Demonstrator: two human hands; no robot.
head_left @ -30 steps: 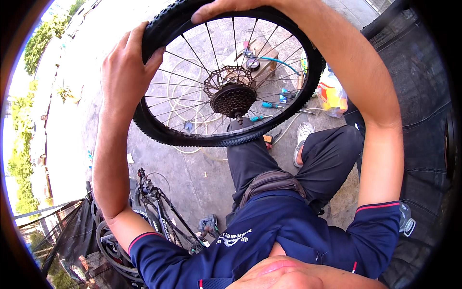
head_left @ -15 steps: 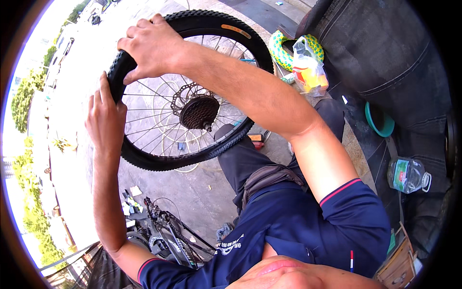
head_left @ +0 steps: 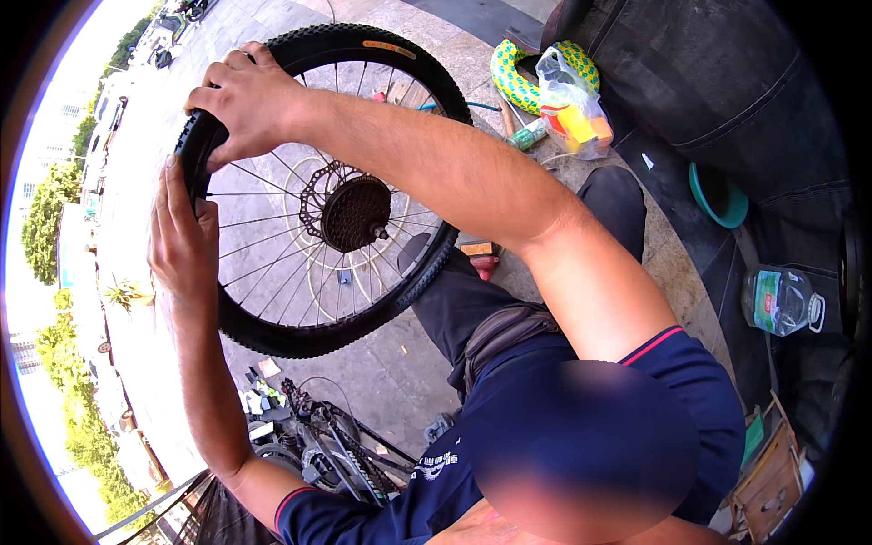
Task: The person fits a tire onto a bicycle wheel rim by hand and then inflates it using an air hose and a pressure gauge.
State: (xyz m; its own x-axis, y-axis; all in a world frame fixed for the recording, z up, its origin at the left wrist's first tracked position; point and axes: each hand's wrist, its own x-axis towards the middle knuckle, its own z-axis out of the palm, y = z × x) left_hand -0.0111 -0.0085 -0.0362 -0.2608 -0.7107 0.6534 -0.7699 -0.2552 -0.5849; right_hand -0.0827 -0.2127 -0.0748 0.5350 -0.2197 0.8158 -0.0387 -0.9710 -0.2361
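Note:
A bicycle wheel [head_left: 300, 341] with a black knobby tyre is held up in front of me. At its hub are a dark cassette [head_left: 356, 213] and a disc brake rotor [head_left: 313, 207]. My right hand [head_left: 250, 104] reaches across and grips the tyre at its upper left, fingers over the tread and thumb toward the spokes. Just below it, my left hand [head_left: 184, 241] holds the same tyre, with long fingers laid along the outside and the thumb on the inner side. The lower right of the tyre is close to my leg; whether they touch, I cannot tell.
A bicycle [head_left: 341, 454] lies at the lower left beside scattered small items. A yellow-green ring cushion [head_left: 516, 82] and a plastic bag [head_left: 572, 109] are at the upper right. Farther right are a teal bowl [head_left: 722, 200] and a clear bottle [head_left: 786, 300]. A red tool [head_left: 484, 265] is near my leg.
The wheel and both hands have shifted left in the view, and the wheel's lower edge sits lower. Both hands keep their hold on the tyre.

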